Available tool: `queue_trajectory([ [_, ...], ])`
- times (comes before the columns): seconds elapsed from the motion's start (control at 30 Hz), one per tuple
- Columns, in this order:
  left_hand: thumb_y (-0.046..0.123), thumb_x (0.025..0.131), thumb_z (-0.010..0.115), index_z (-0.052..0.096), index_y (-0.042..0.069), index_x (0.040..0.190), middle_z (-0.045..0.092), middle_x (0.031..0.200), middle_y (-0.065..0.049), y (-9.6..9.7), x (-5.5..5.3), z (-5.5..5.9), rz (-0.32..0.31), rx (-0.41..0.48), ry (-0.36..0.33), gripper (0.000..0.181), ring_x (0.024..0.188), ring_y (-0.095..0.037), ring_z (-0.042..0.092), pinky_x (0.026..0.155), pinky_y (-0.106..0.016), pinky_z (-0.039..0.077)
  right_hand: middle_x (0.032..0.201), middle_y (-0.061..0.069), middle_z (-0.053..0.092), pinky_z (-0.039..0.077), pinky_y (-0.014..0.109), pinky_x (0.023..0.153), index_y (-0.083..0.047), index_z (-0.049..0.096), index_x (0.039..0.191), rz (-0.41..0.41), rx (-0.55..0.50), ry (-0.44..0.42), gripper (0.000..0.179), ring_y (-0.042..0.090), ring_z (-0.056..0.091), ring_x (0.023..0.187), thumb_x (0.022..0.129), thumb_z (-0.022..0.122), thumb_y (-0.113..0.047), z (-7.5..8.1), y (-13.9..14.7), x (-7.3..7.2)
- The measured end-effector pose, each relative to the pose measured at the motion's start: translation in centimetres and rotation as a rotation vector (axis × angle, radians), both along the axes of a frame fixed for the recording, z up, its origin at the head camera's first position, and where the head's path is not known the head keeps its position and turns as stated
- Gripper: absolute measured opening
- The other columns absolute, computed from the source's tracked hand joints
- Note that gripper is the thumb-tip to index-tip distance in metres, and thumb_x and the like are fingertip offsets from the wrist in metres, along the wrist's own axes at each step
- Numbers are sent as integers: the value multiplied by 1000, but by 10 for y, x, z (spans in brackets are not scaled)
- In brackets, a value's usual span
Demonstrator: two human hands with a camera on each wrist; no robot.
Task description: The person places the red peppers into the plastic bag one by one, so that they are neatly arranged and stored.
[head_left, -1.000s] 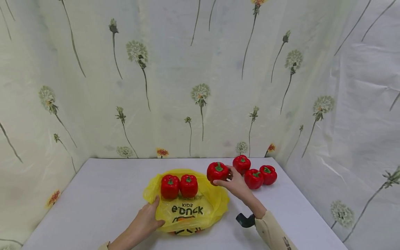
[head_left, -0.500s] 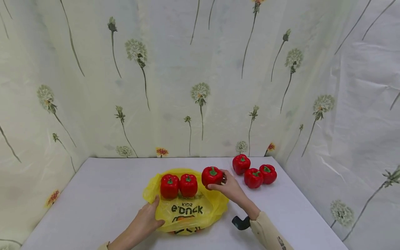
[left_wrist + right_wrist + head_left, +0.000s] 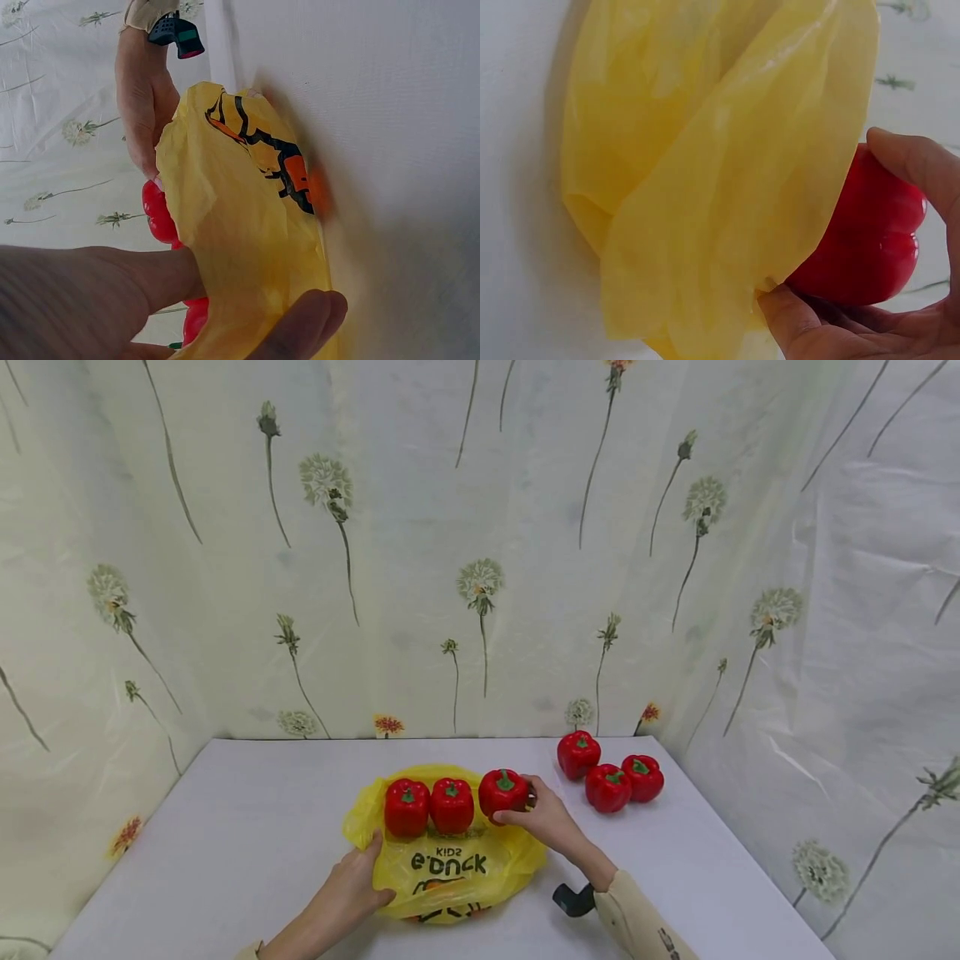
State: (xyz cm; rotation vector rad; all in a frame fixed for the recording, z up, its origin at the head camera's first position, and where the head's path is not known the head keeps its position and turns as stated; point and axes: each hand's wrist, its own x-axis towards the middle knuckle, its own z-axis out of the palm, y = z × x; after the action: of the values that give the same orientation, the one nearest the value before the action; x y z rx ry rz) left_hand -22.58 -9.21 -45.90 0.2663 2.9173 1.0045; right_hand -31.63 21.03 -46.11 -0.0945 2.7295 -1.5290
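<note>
A yellow plastic bag (image 3: 506, 872) with black lettering lies spread on the table, mouth open. Its left edge is gripped by my left hand (image 3: 347, 881), one digit inside the bag and fingertips (image 3: 304, 322) outside in the left wrist view. Two red bell peppers, one at left (image 3: 407, 810) and one beside it (image 3: 452, 808), sit inside the bag. My right hand (image 3: 553, 820) holds a third bell pepper (image 3: 502, 792) at the bag's right side. In the right wrist view, that pepper (image 3: 866, 232) is partly hidden behind the yellow plastic, and a fingertip touches the bag's edge.
Three more red bell peppers (image 3: 608, 788) stand at the back right of the white table (image 3: 277, 810). A dark device (image 3: 573, 900) is fixed at my right wrist. Flower-patterned sheeting (image 3: 405, 610) surrounds the table at the back and sides.
My right hand has brought its bell pepper left and down, from above the bag's right edge to beside the two others. The left hand keeps its place on the bag.
</note>
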Motion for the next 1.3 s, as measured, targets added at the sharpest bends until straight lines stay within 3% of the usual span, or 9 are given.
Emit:
queue_trajectory([
  [0.1, 8, 70, 84, 36, -15, 140, 47, 136, -35, -1, 0, 0, 5, 2, -9, 88, 111, -35, 58, 91, -52, 51, 134, 12, 56, 52, 45, 95, -8, 43, 138, 3, 9, -6, 88, 31, 53, 121, 68, 84, -43, -4, 0, -2],
  [0.6, 9, 69, 84, 37, -14, 140, 47, 136, -36, 1, 0, 0, 2, -9, -10, 89, 119, -45, 54, 93, -54, 49, 135, 16, 55, 49, 49, 98, -4, 43, 137, 32, 52, -34, 86, 33, 53, 121, 70, 84, -42, -21, -4, -3],
  [0.8, 10, 69, 85, 37, -14, 140, 47, 135, -36, 1, 1, 0, -2, -14, 6, 89, 119, -46, 53, 93, -54, 49, 136, 16, 53, 50, 50, 97, -4, 40, 140, 54, 74, -71, 89, 35, 51, 123, 71, 84, -40, -22, -5, -2],
  [1.1, 9, 69, 84, 37, -14, 140, 46, 136, -36, 1, 1, -1, -3, -10, 4, 88, 119, -46, 53, 93, -52, 50, 135, 15, 54, 47, 52, 99, -4, 40, 141, 108, 135, -52, 87, 34, 51, 123, 73, 82, -39, -22, -2, -2],
  [1.3, 9, 70, 84, 37, -15, 140, 47, 135, -36, 2, 1, -1, -5, -14, 9, 87, 120, -47, 52, 94, -54, 48, 140, 16, 51, 48, 49, 99, -5, 38, 143, 138, 102, -61, 88, 36, 49, 127, 74, 82, -36, -17, 4, -3],
])
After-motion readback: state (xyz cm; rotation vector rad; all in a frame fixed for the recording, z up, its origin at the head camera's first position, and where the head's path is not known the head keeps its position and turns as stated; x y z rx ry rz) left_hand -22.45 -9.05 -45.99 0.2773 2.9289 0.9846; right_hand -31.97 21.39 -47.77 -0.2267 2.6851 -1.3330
